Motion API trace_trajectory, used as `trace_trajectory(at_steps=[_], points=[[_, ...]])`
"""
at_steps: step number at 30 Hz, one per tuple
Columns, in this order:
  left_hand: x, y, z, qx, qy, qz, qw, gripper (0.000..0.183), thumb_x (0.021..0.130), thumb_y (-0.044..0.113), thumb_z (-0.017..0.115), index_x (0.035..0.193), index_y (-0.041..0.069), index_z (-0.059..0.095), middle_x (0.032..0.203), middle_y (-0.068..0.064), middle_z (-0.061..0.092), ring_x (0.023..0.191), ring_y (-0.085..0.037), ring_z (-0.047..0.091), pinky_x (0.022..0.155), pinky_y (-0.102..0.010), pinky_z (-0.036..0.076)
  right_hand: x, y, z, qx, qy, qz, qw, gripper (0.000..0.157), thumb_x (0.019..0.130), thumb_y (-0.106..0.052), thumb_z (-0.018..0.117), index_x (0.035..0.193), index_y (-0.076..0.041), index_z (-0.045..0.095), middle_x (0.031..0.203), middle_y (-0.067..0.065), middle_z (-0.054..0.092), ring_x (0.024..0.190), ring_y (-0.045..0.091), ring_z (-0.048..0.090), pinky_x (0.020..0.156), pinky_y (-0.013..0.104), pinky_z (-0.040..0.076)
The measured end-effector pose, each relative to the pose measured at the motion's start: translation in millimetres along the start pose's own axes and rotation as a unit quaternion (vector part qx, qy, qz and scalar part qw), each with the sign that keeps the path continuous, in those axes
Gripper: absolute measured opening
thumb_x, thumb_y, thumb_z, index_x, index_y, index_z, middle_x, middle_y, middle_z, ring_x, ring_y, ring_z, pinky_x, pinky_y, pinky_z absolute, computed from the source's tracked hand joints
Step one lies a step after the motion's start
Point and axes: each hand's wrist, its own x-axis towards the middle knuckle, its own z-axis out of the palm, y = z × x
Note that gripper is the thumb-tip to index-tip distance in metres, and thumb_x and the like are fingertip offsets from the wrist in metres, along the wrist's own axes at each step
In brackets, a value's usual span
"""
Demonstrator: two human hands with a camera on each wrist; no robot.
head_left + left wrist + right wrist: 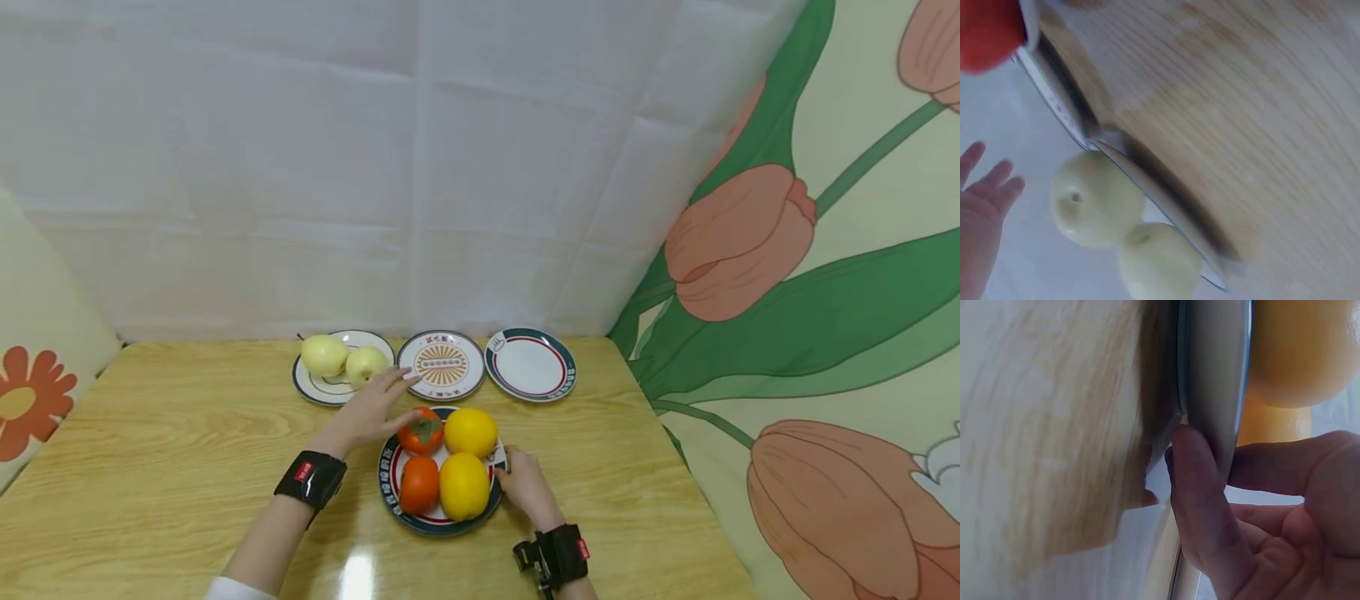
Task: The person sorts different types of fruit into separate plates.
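In the head view, a dark-rimmed plate (390, 485) holds two orange persimmons (418, 485) on its left and two plump yellow fruits (463, 487) on its right. My right hand (528, 485) pinches the plate's right rim; the right wrist view shows the thumb (1272, 465) above the rim and fingers underneath. Over the far left part of the plate, my left hand (367, 414) reaches with its fingers spread, near the far persimmon (422, 433). Whether it touches that fruit is unclear. The left wrist view shows its fingertips (1007, 181) holding nothing.
Behind the fruit plate, three plates stand in a row on the wooden table (187, 433). The left plate (306, 385) bears two pale green fruits (325, 356); the middle plate (441, 365) has a sunburst print; the right plate (531, 365) is dark-rimmed. A white cloth (337, 183) hangs behind.
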Motion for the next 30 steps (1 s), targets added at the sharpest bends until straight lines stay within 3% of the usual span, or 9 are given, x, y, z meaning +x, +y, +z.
trace_trajectory(at_steps=[5, 9, 13, 18, 27, 30], points=[[-4.4, 17.7, 5.0, -0.008, -0.076, 0.02, 0.9969, 0.063, 0.084, 0.051, 0.06, 0.135, 0.017, 0.047, 0.14, -0.017, 0.041, 0.121, -0.034, 0.045, 0.096, -0.052, 0.046, 0, 0, -0.1, 0.0, 0.002, -0.001, 1.0, 0.034, 0.087, -0.006, 0.06, 0.116, 0.012, 0.056, 0.109, 0.025, 0.064, 0.092, 0.023, 0.06, 0.074, 0.04, 0.055], [-7.3, 22.3, 7.9, -0.009, -0.101, 0.034, 0.9943, 0.061, 0.083, 0.045, 0.065, 0.134, 0.017, 0.049, 0.137, -0.017, 0.045, 0.118, -0.033, 0.047, 0.095, -0.051, 0.047, -1, 0, 0.3, -0.009, 0.013, -0.017, 1.0, 0.031, 0.086, -0.005, 0.061, 0.112, 0.012, 0.057, 0.103, 0.024, 0.065, 0.087, 0.022, 0.061, 0.068, 0.036, 0.054], [-7.8, 23.5, 8.6, -0.004, -0.103, 0.057, 0.993, 0.057, 0.081, 0.035, 0.07, 0.131, 0.013, 0.051, 0.134, -0.019, 0.046, 0.116, -0.035, 0.048, 0.093, -0.05, 0.048, -2, 0, -0.2, -0.005, 0.017, -0.021, 1.0, 0.031, 0.085, -0.003, 0.061, 0.111, 0.013, 0.058, 0.102, 0.025, 0.065, 0.084, 0.022, 0.061, 0.066, 0.035, 0.053], [-6.3, 24.0, 9.0, 0.004, -0.096, 0.083, 0.9919, 0.06, 0.074, 0.02, 0.078, 0.127, 0.01, 0.053, 0.131, -0.022, 0.047, 0.113, -0.035, 0.05, 0.091, -0.049, 0.049, -2, 0, -1.5, -0.002, 0.013, -0.009, 1.0, 0.033, 0.085, -0.003, 0.06, 0.114, 0.013, 0.057, 0.107, 0.026, 0.064, 0.094, 0.026, 0.061, 0.076, 0.043, 0.054], [-5.8, 21.8, 11.4, -0.021, -0.095, 0.072, 0.9926, 0.062, 0.073, 0.016, 0.079, 0.128, 0.011, 0.053, 0.133, -0.024, 0.044, 0.114, -0.036, 0.049, 0.089, -0.048, 0.051, -4, -1, -1.9, -0.01, 0.011, -0.013, 1.0, 0.03, 0.086, -0.004, 0.061, 0.111, 0.012, 0.058, 0.101, 0.024, 0.066, 0.083, 0.02, 0.06, 0.066, 0.035, 0.054], [-3.8, 19.9, 7.6, -0.031, -0.076, 0.067, 0.9944, 0.062, 0.071, 0.016, 0.08, 0.127, 0.009, 0.053, 0.133, -0.025, 0.044, 0.112, -0.037, 0.05, 0.086, -0.047, 0.052, -4, -1, -1.1, -0.008, 0.011, -0.018, 1.0, 0.031, 0.085, -0.003, 0.061, 0.111, 0.013, 0.058, 0.102, 0.025, 0.066, 0.084, 0.021, 0.06, 0.068, 0.036, 0.054]])
